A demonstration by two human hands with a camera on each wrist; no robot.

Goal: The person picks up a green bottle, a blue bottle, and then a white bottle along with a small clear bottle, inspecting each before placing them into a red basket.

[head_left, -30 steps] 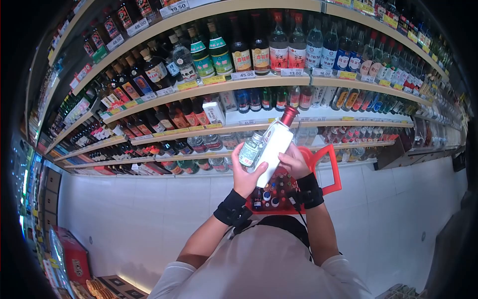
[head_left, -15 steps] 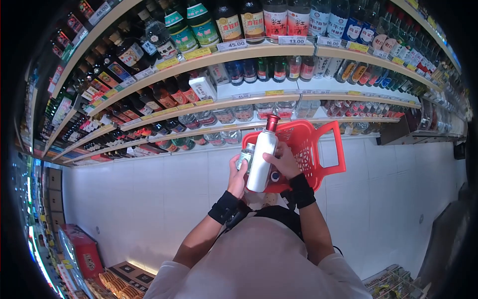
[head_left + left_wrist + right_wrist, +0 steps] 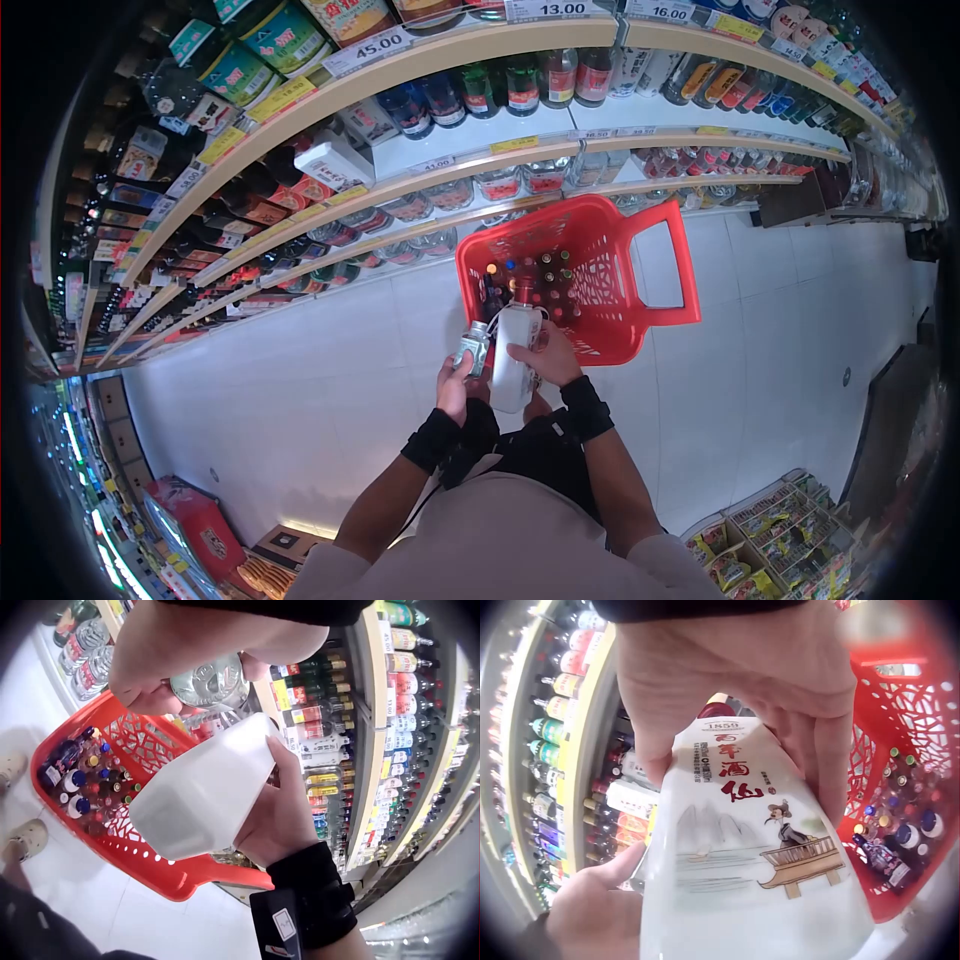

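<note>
My left hand (image 3: 452,392) grips a small clear glass bottle (image 3: 473,344); its round base (image 3: 214,682) faces the left wrist camera. Close beside it, my right hand (image 3: 550,356) holds a white bottle (image 3: 512,372) by its upper body, thumb on one side and fingers on the other. Red lettering and a painted boat scene cover the label side (image 3: 742,825) in the right wrist view. The white bottle's red cap (image 3: 523,290) points away from me, over the near side of a red shopping basket (image 3: 605,325).
Several small bottles (image 3: 555,280) with coloured caps stand inside the basket, whose raised handle (image 3: 685,260) is at the right. Ahead run curved shelves (image 3: 480,160) packed with bottles and price tags. A snack rack (image 3: 770,540) stands behind on the right, a red case (image 3: 200,530) on the left.
Both hands have come down and nearer my body, still holding the two bottles. The view has tipped downward, so the shelves sit higher and the basket's inside shows more.
</note>
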